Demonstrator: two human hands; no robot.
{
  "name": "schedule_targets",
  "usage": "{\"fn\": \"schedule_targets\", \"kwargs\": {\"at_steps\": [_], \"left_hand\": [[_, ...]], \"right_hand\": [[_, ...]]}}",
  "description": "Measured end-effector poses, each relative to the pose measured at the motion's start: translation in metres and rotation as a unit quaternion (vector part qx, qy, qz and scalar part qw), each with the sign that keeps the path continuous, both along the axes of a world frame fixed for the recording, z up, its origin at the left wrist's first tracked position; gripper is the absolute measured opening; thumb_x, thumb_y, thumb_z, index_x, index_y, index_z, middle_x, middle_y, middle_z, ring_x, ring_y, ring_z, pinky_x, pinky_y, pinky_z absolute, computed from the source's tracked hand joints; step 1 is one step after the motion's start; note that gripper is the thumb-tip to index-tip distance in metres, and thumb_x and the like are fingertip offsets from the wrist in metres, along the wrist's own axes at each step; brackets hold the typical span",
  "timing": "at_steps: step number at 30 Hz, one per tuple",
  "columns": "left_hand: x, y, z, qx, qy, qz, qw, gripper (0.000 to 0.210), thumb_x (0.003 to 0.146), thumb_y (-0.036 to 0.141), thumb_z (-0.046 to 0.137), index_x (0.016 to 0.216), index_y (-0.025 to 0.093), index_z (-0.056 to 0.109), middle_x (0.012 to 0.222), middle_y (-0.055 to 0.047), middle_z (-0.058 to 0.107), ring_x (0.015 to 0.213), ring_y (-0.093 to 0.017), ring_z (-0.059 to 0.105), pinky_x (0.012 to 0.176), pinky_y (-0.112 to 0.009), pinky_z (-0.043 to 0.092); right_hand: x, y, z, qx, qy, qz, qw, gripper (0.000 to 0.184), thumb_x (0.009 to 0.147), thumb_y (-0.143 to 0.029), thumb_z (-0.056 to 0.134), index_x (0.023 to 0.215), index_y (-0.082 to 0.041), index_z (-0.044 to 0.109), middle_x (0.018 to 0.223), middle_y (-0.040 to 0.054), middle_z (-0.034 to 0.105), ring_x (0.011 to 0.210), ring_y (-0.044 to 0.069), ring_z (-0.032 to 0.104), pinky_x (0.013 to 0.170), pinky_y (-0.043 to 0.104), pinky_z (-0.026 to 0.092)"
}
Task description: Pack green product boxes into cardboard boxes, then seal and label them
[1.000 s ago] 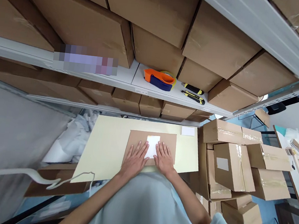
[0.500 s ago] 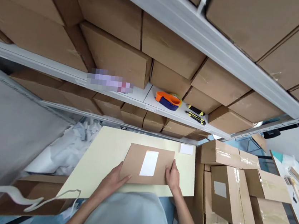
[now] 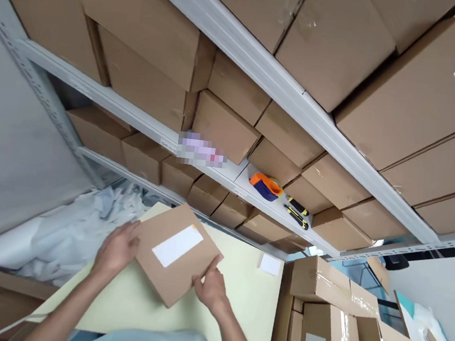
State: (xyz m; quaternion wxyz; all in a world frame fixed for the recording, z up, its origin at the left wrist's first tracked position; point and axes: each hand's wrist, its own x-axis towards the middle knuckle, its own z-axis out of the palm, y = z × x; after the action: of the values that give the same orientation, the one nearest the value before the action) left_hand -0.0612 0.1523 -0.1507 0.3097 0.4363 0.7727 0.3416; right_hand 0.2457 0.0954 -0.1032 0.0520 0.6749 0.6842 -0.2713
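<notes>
A flat brown cardboard box (image 3: pixel 156 222) with a white label (image 3: pixel 178 245) on its upper face is held between my two hands above the pale yellow table (image 3: pixel 237 303). My left hand (image 3: pixel 116 248) grips its left corner, thumb on the near side. At the right corner, my right hand (image 3: pixel 211 284) pinches the edge between thumb and fingers. The box sits turned at an angle, one corner pointing toward me. A small white stack of cards or labels (image 3: pixel 270 264) lies at the table's far right corner.
Shelves packed with cartons (image 3: pixel 232 127) rise ahead. On one shelf lie an orange and blue tape dispenser (image 3: pixel 265 187) and two box cutters (image 3: pixel 296 216). Taped cartons (image 3: pixel 332 335) are piled at the right. White crumpled wrapping (image 3: pixel 81 230) fills the left side.
The box has moved left, lifted and rotated from lying nearly square to a slanted angle, with both hands still on it. The camera view has tilted.
</notes>
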Motion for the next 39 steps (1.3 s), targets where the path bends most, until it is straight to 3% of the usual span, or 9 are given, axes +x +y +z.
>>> {"fn": "schedule_targets", "kwargs": {"at_steps": [3, 6, 10, 14, 20, 26, 33, 36, 39], "left_hand": [[0.005, -0.002, 0.006, 0.069, 0.035, 0.034, 0.996, 0.060, 0.087, 0.037, 0.046, 0.143, 0.026, 0.062, 0.151, -0.007, 0.073, 0.163, -0.033, 0.048, 0.138, -0.056, 0.035], [0.020, 0.003, 0.023, 0.114, 0.047, 0.035, 0.992, 0.059, 0.090, 0.037, 0.049, 0.145, 0.021, 0.064, 0.158, -0.014, 0.069, 0.162, -0.039, 0.048, 0.137, -0.062, 0.035], [0.055, 0.030, 0.068, 0.182, 0.013, -0.008, 0.983, 0.056, 0.094, 0.032, 0.050, 0.145, 0.015, 0.068, 0.159, -0.018, 0.067, 0.159, -0.039, 0.052, 0.134, -0.056, 0.042], [0.106, 0.057, 0.123, 0.274, -0.042, -0.058, 0.959, 0.049, 0.103, 0.038, 0.047, 0.138, 0.018, 0.075, 0.152, -0.016, 0.073, 0.147, -0.035, 0.064, 0.127, -0.053, 0.052], [0.170, 0.046, 0.161, 0.364, -0.073, -0.116, 0.921, 0.041, 0.105, 0.028, 0.049, 0.132, 0.023, 0.080, 0.142, -0.011, 0.079, 0.140, -0.031, 0.070, 0.123, -0.054, 0.057], [0.182, 0.008, 0.144, 0.338, -0.106, -0.129, 0.926, 0.037, 0.102, 0.022, 0.053, 0.127, 0.025, 0.081, 0.137, -0.010, 0.081, 0.135, -0.030, 0.073, 0.120, -0.053, 0.059], [0.168, -0.014, 0.140, 0.285, -0.126, -0.132, 0.941, 0.036, 0.100, 0.022, 0.056, 0.125, 0.025, 0.082, 0.134, -0.011, 0.082, 0.128, -0.029, 0.077, 0.117, -0.051, 0.061], [0.154, -0.024, 0.154, 0.284, -0.149, -0.134, 0.938, 0.036, 0.100, 0.025, 0.055, 0.123, 0.024, 0.082, 0.127, -0.011, 0.084, 0.120, -0.029, 0.080, 0.111, -0.048, 0.063], [0.138, -0.045, 0.166, 0.302, -0.177, -0.109, 0.930, 0.033, 0.102, 0.032, 0.056, 0.122, 0.025, 0.081, 0.122, -0.009, 0.085, 0.114, -0.027, 0.082, 0.106, -0.045, 0.065]], "right_hand": [[-0.003, 0.025, 0.026, -0.019, -0.008, 0.039, 0.999, 0.080, 0.095, -0.043, 0.077, 0.164, -0.009, 0.054, 0.121, 0.0223, 0.086, 0.115, 0.043, 0.084, 0.099, 0.053, 0.067], [0.013, 0.072, 0.084, 0.101, -0.005, 0.043, 0.994, 0.058, 0.101, -0.037, 0.070, 0.155, -0.016, 0.065, 0.135, 0.0201, 0.082, 0.129, 0.039, 0.079, 0.110, 0.049, 0.062], [0.033, 0.157, 0.184, 0.364, -0.023, 0.078, 0.928, 0.054, 0.110, -0.036, 0.056, 0.158, -0.012, 0.061, 0.158, 0.0227, 0.068, 0.148, 0.037, 0.064, 0.126, 0.049, 0.050], [0.027, 0.222, 0.240, 0.396, -0.128, 0.075, 0.906, 0.051, 0.110, -0.038, 0.058, 0.153, -0.009, 0.060, 0.148, 0.0265, 0.069, 0.140, 0.040, 0.064, 0.121, 0.052, 0.051], [0.010, 0.246, 0.220, 0.359, -0.177, 0.042, 0.915, 0.034, 0.103, -0.020, 0.062, 0.134, -0.008, 0.063, 0.138, 0.0272, 0.069, 0.121, 0.036, 0.075, 0.108, 0.045, 0.057], [0.010, 0.244, 0.206, 0.322, -0.197, -0.002, 0.926, 0.050, 0.102, -0.018, 0.058, 0.147, 0.004, 0.054, 0.144, 0.0388, 0.066, 0.140, 0.045, 0.067, 0.119, 0.051, 0.049], [0.010, 0.253, 0.239, 0.244, -0.146, -0.031, 0.958, 0.046, 0.097, -0.022, 0.071, 0.137, -0.001, 0.064, 0.123, 0.0329, 0.080, 0.121, 0.041, 0.080, 0.104, 0.045, 0.058], [0.015, 0.230, 0.245, 0.251, -0.109, -0.018, 0.962, 0.046, 0.101, -0.025, 0.068, 0.142, -0.005, 0.063, 0.129, 0.0284, 0.080, 0.125, 0.037, 0.079, 0.108, 0.042, 0.057], [0.017, 0.172, 0.223, 0.272, 0.002, -0.001, 0.962, 0.051, 0.110, -0.041, 0.056, 0.150, -0.009, 0.058, 0.137, 0.0215, 0.078, 0.128, 0.030, 0.076, 0.110, 0.039, 0.058]]}}
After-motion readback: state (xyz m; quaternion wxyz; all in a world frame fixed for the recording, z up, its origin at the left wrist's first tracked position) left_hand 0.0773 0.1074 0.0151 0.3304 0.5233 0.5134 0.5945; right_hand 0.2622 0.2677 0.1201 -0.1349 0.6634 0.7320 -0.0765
